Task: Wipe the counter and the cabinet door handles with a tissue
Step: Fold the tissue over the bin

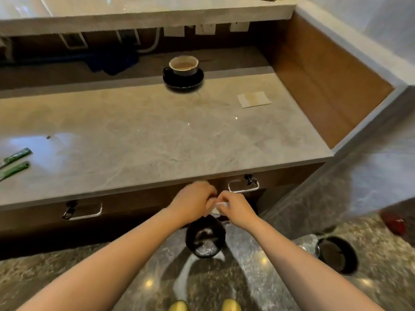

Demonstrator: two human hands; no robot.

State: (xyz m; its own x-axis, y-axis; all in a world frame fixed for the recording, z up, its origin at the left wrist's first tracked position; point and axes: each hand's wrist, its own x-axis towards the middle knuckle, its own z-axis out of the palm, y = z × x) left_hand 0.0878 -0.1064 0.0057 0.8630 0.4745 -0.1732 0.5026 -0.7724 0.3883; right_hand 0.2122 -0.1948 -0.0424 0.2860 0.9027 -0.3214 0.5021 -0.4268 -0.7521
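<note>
Lower centre of frame: left hand (195, 199) and right hand (233, 206) pinch a white tissue (219, 206) below the tabletop (157, 135) edge; cabinet handles (243, 186) apparently await wiping.

This looks like a café or bar service counter, seen from the staff side. Beyond the left hand (193, 198) spreads a grey stone-look counter (157, 135), backed by a raised customer ledge (143, 17) with wall sockets (205, 29) and cables tucked beneath it. Far ahead of the hands stands a used coffee cup (183, 65) on a black saucer (183, 80). Well left of the left hand lie green sachets (15, 161). Just past the right hand (235, 206) is a cabinet door handle (243, 186), with a key hanging above it. Below the hands sits a black waste bin (205, 237) on speckled stone flooring (67, 272).
</note>
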